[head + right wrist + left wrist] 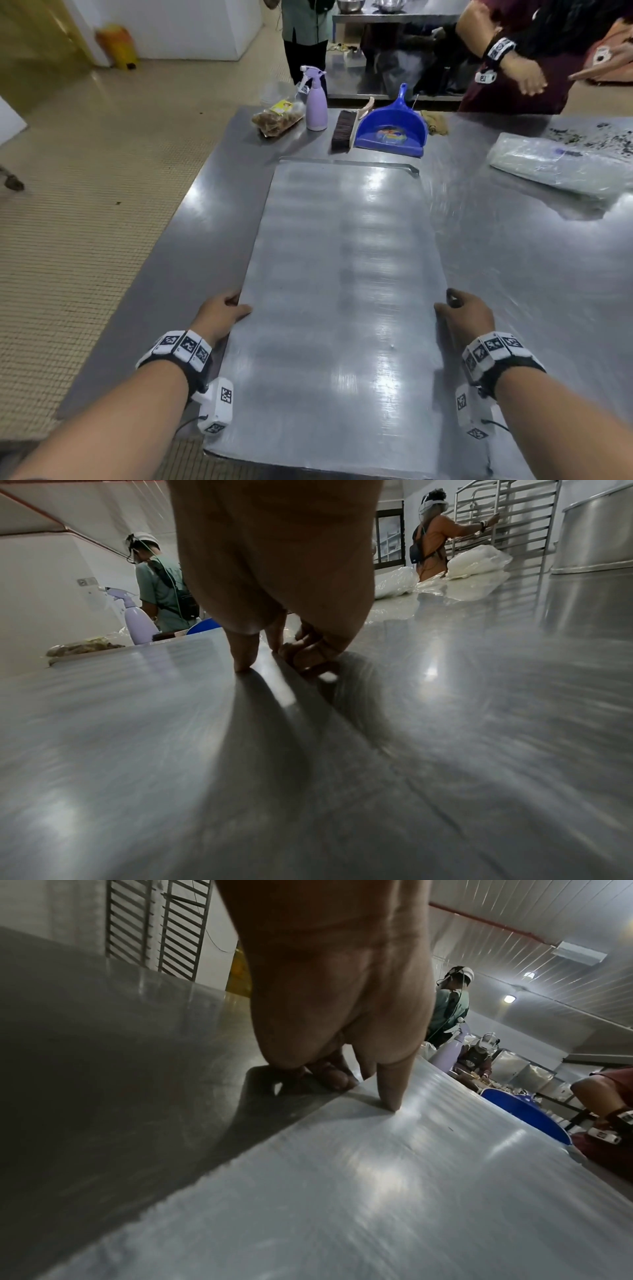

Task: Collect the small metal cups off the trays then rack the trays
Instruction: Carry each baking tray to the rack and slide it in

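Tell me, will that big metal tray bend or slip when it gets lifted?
The metal tray looks like stiff flat sheet, so probably no sagging. Its shiny surface may be slippery. Long and wide, it likely needs both the left hand and right hand gripping opposite edges.

Tray (346, 274) flat on table (513, 246), long side running away from viewer, near end past the table edge. Left hand (219, 313) on its left edge, right hand (467, 313) on its right edge. Beyond far end: bag (277, 118), spray bottle (315, 99), brush (344, 128), dustpan (394, 126), left to right. Plastic bundle (561, 168) far right.
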Tool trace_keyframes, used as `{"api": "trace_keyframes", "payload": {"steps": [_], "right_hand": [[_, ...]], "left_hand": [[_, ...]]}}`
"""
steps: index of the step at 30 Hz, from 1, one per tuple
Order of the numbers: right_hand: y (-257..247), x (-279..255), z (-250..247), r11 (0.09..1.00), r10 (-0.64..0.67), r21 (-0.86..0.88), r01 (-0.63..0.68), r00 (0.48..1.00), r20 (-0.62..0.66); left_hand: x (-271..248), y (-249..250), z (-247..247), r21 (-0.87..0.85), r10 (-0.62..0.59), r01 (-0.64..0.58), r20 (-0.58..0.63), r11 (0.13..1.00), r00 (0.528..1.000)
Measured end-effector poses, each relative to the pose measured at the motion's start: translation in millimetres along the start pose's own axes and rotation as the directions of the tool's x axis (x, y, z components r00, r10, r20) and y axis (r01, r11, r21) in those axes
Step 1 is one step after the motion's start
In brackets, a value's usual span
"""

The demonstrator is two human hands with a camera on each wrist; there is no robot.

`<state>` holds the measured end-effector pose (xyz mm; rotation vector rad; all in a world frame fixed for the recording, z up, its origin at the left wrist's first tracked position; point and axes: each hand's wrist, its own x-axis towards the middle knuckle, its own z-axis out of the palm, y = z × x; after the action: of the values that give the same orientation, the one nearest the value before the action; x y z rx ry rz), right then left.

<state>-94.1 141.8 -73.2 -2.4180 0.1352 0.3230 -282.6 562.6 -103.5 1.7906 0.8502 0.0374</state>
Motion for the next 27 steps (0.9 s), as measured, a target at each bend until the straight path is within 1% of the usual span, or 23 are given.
{"api": "trace_keyframes", "payload": {"steps": [2,5,8,11,13,16,18,19,22,27], "right_hand": [[-0.5,1.2,0.6,1.000,-0.009,0.014,0.009,1.000,0.005],[-2.5,3.6,1.3,1.000,-0.021,0.016,0.020,0.999,0.025],[-1.4,4.8,-0.7,0.999,-0.009,-0.040,0.011,0.998,0.057],[3.2,1.7,-4.5,0.998,0.001,-0.056,0.004,0.995,0.095],[8.7,-3.1,-4.9,0.998,0.000,-0.056,0.007,0.994,0.114],[21.5,-18.1,-5.4,0.998,0.027,-0.051,-0.022,0.995,0.093],[32.0,-28.8,-4.3,0.997,0.046,-0.063,-0.041,0.995,0.090],[37.4,-34.9,-4.6,0.996,0.058,-0.072,-0.052,0.995,0.087],[54.0,-51.8,-6.5,0.996,0.076,-0.061,-0.071,0.994,0.083],[65.3,-72.0,-5.6,0.996,0.078,-0.036,-0.076,0.995,0.061]], "left_hand": [[5.2,-0.3,-1.9,-0.008,-0.016,0.017,0.033,1.000,0.999],[12.6,-1.3,-2.4,0.001,0.005,-0.005,0.059,1.000,0.998],[19.1,-1.5,-1.0,0.012,0.009,-0.010,0.084,1.000,0.996],[18.2,-1.2,-0.5,0.013,0.017,-0.018,0.105,1.000,0.994],[13.6,-0.3,-1.1,0.033,0.024,-0.028,0.123,0.999,0.992],[3.2,-5.2,-4.6,0.042,0.031,-0.037,0.119,0.998,0.992],[-4.0,-11.8,-8.7,0.072,0.055,-0.063,0.113,0.995,0.992],[-10.7,-13.3,-11.2,0.109,0.059,-0.072,0.116,0.991,0.992],[-24.4,-23.4,-15.5,0.127,0.061,-0.078,0.135,0.989,0.989],[-39.7,-28.9,-20.4,0.152,0.068,-0.084,0.107,0.985,0.992]]}}
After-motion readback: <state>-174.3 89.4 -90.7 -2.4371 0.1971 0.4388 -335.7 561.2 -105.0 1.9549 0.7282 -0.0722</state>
